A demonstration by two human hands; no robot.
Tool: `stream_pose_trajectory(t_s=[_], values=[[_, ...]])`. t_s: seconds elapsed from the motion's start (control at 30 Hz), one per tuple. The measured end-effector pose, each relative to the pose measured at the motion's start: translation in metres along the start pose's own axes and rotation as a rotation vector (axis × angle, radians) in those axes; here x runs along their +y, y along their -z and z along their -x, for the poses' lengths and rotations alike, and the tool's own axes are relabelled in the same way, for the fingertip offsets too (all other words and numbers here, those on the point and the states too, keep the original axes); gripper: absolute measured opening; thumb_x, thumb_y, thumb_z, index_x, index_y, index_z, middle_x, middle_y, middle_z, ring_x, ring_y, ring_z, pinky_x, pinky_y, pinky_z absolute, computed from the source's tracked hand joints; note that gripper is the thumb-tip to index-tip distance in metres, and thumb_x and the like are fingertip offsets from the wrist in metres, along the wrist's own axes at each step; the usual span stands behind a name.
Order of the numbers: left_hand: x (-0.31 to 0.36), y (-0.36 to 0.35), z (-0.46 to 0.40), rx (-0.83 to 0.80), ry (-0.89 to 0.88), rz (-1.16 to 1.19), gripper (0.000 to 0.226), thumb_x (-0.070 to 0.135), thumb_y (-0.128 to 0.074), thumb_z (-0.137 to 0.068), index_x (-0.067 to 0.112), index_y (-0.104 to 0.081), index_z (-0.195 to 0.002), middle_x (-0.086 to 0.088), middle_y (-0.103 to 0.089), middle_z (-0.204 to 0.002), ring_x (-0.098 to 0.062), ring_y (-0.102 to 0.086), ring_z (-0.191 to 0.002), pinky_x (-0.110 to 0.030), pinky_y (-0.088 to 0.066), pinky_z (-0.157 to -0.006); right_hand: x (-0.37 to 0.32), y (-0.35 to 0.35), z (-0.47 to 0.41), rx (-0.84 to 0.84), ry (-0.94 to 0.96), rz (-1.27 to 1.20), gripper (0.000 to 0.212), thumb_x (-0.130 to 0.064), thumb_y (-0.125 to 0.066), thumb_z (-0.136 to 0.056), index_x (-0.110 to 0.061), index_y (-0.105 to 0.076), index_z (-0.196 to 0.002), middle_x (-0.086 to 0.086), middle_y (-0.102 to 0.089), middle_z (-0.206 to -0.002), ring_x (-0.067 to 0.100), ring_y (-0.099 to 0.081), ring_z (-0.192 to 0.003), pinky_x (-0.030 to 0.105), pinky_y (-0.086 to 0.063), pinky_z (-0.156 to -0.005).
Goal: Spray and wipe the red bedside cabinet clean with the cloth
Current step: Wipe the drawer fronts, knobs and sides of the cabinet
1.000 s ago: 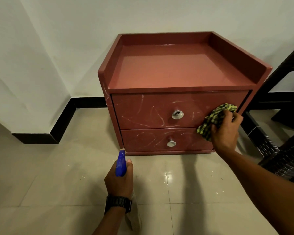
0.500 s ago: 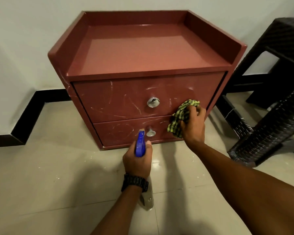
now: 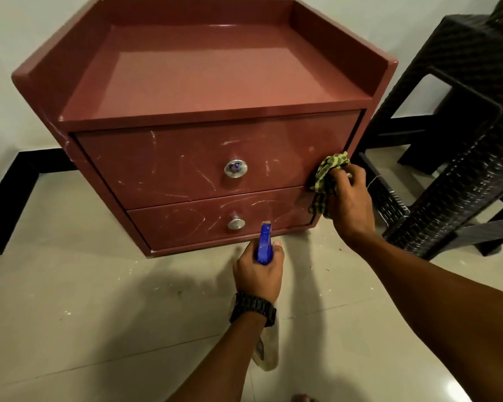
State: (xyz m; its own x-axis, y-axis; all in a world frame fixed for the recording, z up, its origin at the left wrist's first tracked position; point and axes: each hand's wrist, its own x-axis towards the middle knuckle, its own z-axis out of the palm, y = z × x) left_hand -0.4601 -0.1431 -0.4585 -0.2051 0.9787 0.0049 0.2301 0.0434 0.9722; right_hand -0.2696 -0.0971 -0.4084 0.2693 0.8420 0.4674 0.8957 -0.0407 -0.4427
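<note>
The red bedside cabinet (image 3: pixel 204 82) stands on the floor against the wall, with a rimmed top and two drawers marked by pale scratches. Each drawer has a round silver knob (image 3: pixel 235 168). My right hand (image 3: pixel 349 204) grips a yellow-and-black checked cloth (image 3: pixel 328 177) and presses it against the right end of the upper drawer front. My left hand (image 3: pixel 259 274) holds a spray bottle with a blue head (image 3: pixel 265 243), its nozzle pointing at the lower drawer. The bottle's clear body hangs below my wrist, mostly hidden by the arm.
A dark woven plastic stool (image 3: pixel 459 134) stands close to the cabinet's right side. A black skirting (image 3: pixel 21 181) runs along the white wall at the left. The floor is pale glossy tile (image 3: pixel 99 314) with small specks.
The view has come closer to the cabinet. My right hand slid the cloth rightwards to the drawer's right end. The spray bottle rose nearer to the lower drawer.
</note>
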Motion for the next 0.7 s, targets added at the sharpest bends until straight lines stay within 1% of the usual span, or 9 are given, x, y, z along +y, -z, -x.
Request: stream_pose_trajectory(t_s=[0.03,0.07,0.2,0.27,0.37,0.47,0.53,0.6,0.7], values=[[0.002,-0.002,0.0,-0.011,0.002,-0.008,0.029,0.036,-0.064,-0.073,0.018,-0.05,-0.056,0.007,-0.042,-0.045,-0.019,-0.043,-0.045,-0.038,-0.05,-0.054,0.002,0.003,-0.002,-0.009,0.017,0.015,0.023,-0.017,-0.047,-0.095,-0.028,-0.05,-0.114,-0.013,-0.036,-0.124,0.006,-0.051,-0.097,0.04,-0.053,-0.074],[0.004,-0.005,0.001,-0.019,0.006,-0.026,0.031,0.035,-0.065,-0.074,0.019,-0.048,-0.054,0.007,-0.041,-0.043,-0.018,-0.042,-0.044,-0.036,-0.048,-0.053,0.003,0.006,-0.004,-0.019,0.02,0.052,0.018,-0.021,-0.045,-0.095,-0.031,-0.048,-0.11,-0.017,-0.034,-0.121,0.003,-0.047,-0.09,0.039,-0.053,-0.072],[0.005,-0.015,0.005,-0.097,0.058,-0.111,0.033,0.034,-0.066,-0.079,0.02,-0.048,-0.054,0.006,-0.045,-0.046,-0.022,-0.048,-0.05,-0.031,-0.047,-0.055,0.003,0.017,-0.012,-0.005,0.004,0.082,0.029,-0.013,-0.052,-0.091,-0.022,-0.041,-0.116,0.002,-0.033,-0.132,0.011,-0.038,-0.092,0.028,-0.045,-0.067],[0.002,-0.018,0.008,-0.145,0.106,-0.153,0.031,0.037,-0.064,-0.079,0.019,-0.051,-0.057,0.005,-0.049,-0.049,-0.02,-0.051,-0.051,-0.026,-0.045,-0.051,0.004,0.019,-0.015,-0.025,-0.006,0.073,0.021,-0.017,-0.047,-0.094,-0.025,-0.042,-0.113,-0.003,-0.033,-0.13,0.006,-0.037,-0.089,0.025,-0.039,-0.065],[-0.002,-0.02,0.011,-0.206,0.105,-0.26,0.034,0.04,-0.062,-0.08,0.023,-0.047,-0.055,0.007,-0.047,-0.047,-0.01,-0.045,-0.045,-0.019,-0.03,-0.044,0.008,0.02,-0.017,-0.046,0.005,0.076,0.012,-0.022,-0.042,-0.097,-0.031,-0.042,-0.105,-0.012,-0.032,-0.122,-0.004,-0.036,-0.083,0.02,-0.037,-0.063],[-0.006,-0.019,0.011,-0.32,0.025,-0.429,0.026,0.043,-0.059,-0.08,0.025,-0.047,-0.064,0.009,-0.049,-0.053,-0.006,-0.043,-0.047,-0.019,-0.027,-0.044,0.009,0.02,-0.016,-0.027,0.039,0.111,0.021,-0.016,-0.048,-0.093,-0.02,-0.041,-0.112,0.002,-0.034,-0.13,0.007,-0.036,-0.09,0.02,-0.037,-0.064],[-0.009,-0.013,0.006,-0.397,-0.07,-0.581,0.021,0.042,-0.057,-0.078,0.026,-0.046,-0.071,0.01,-0.048,-0.057,-0.008,-0.043,-0.05,-0.021,-0.028,-0.048,0.006,0.022,-0.016,-0.029,0.03,0.09,0.023,-0.015,-0.048,-0.093,-0.019,-0.04,-0.114,0.005,-0.034,-0.131,0.01,-0.036,-0.092,0.018,-0.038,-0.065],[-0.011,-0.005,-0.001,-0.451,-0.197,-0.711,0.02,0.042,-0.054,-0.079,0.025,-0.046,-0.074,0.007,-0.051,-0.062,-0.017,-0.047,-0.055,-0.024,-0.034,-0.054,0.004,0.021,-0.015,-0.024,0.043,0.109,0.029,-0.011,-0.051,-0.09,-0.017,-0.04,-0.117,0.007,-0.034,-0.133,0.012,-0.038,-0.094,0.024,-0.045,-0.069],[-0.015,0.008,-0.012,-0.481,-0.377,-0.827,0.023,0.044,-0.05,-0.083,0.021,-0.051,-0.082,0.0,-0.064,-0.08,-0.024,-0.054,-0.066,-0.027,-0.04,-0.06,0.002,0.021,-0.015,-0.023,0.053,0.154,0.04,-0.005,-0.058,-0.085,-0.012,-0.04,-0.12,0.012,-0.034,-0.134,0.027,-0.049,-0.099,0.034,-0.051,-0.071]])
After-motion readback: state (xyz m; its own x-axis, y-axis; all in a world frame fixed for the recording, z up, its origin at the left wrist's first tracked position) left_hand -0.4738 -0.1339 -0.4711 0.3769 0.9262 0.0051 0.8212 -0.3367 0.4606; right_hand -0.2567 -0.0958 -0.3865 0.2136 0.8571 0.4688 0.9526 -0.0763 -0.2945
